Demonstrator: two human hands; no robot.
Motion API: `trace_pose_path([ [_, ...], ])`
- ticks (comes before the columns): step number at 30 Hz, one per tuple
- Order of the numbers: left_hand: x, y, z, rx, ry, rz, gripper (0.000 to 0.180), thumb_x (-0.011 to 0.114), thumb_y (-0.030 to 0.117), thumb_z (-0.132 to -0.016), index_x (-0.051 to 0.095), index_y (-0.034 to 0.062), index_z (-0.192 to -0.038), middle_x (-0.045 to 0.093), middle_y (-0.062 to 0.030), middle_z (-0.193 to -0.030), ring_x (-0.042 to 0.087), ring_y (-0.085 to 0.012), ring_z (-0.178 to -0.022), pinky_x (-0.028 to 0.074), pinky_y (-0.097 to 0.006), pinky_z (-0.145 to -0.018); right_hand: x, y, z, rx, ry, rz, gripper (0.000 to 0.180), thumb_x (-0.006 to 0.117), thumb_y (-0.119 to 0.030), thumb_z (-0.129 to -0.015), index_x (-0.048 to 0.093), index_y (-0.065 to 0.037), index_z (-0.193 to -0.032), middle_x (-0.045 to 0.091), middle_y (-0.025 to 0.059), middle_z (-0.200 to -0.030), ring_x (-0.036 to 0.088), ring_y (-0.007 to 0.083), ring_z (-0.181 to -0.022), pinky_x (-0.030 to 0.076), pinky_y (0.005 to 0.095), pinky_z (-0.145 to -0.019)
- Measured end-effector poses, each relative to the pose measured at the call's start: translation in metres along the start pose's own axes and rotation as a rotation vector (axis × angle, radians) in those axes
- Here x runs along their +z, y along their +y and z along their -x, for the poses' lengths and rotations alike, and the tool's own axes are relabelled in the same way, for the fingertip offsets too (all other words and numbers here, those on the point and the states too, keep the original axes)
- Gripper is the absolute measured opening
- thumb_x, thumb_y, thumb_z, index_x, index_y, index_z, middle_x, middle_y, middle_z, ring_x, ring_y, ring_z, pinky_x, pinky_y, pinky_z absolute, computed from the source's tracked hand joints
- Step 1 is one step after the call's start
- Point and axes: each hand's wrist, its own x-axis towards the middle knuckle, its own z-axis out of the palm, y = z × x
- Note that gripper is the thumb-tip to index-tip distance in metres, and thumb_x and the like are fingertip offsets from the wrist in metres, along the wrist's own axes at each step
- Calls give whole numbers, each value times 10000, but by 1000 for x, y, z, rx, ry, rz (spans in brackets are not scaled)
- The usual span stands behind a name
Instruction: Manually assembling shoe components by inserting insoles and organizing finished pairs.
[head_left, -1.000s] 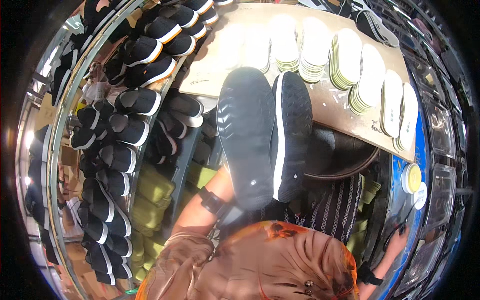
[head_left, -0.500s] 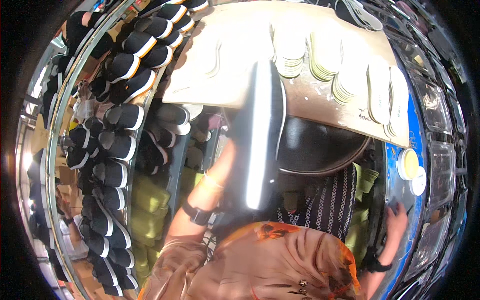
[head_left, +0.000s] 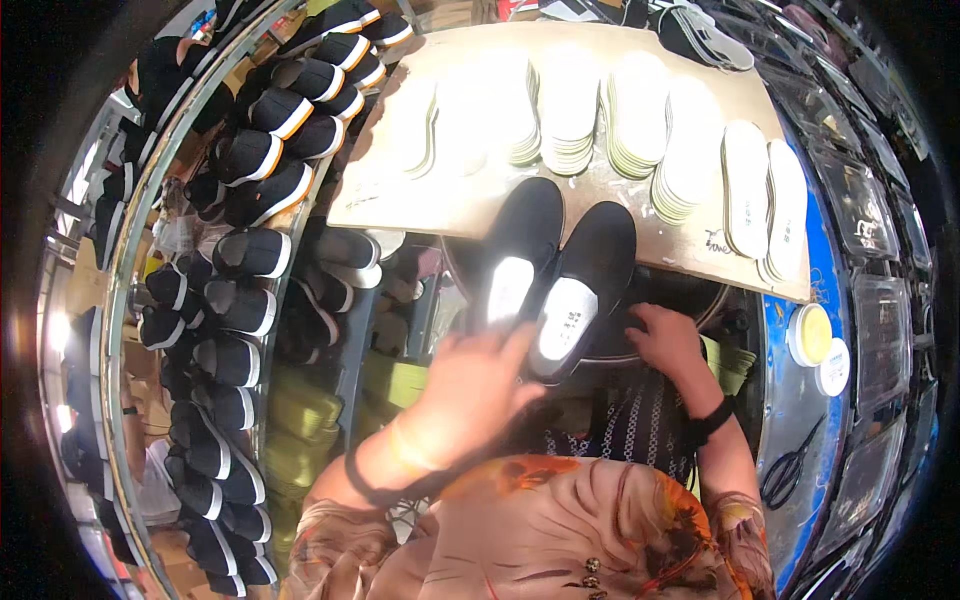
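Observation:
My left hand [head_left: 465,390] is closed around the heel end of a pair of black slip-on shoes, with the left shoe [head_left: 530,215] and the right shoe [head_left: 605,245] side by side, toes pointing away from me. Pale insoles show inside both. My right hand [head_left: 668,340] hovers just right of the shoes, fingers loosely bent and apart, nothing visible in them. Beneath the shoes is a dark round basin or seat [head_left: 680,295], partly covered. Beyond it a board [head_left: 690,240] bears several stacks of white insoles [head_left: 640,110].
At left, a rack holds rows of black shoes [head_left: 250,250] with white soles. On the right, a blue-edged table carries round tins [head_left: 810,335] and black scissors [head_left: 785,478]. Clear plastic boxes [head_left: 865,290] line the far right. Green stacked pieces [head_left: 300,395] sit below the rack.
The shoes, blurred and side-on before, now show their openings upward. My right hand has come from the right-hand table to beside them, and the scissors there are now visible.

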Motion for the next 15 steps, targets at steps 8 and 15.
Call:
trace_pose_path([
  [8, 38, -24, -17, 110, -249, 44, 472, 655, 351, -739, 517, 27, -1054, 589, -161, -826, 599, -326, -782, 491, -410, -633, 17, 11, 2, -64, 205, 64, 269, 604, -311, -742, 614, -74, -867, 619, 158, -792, 597, 359, -753, 472, 466, -664],
  [15, -52, -41, -21, 193, 132, 225, 454, 625, 468, -741, 533, 24, -771, 563, -158, -657, 571, -358, -634, 440, -423, -543, 22, 16, 0, 25, 178, 51, 276, 648, -280, -674, 647, -78, -862, 630, 150, -813, 604, 342, -773, 475, 425, -683],
])
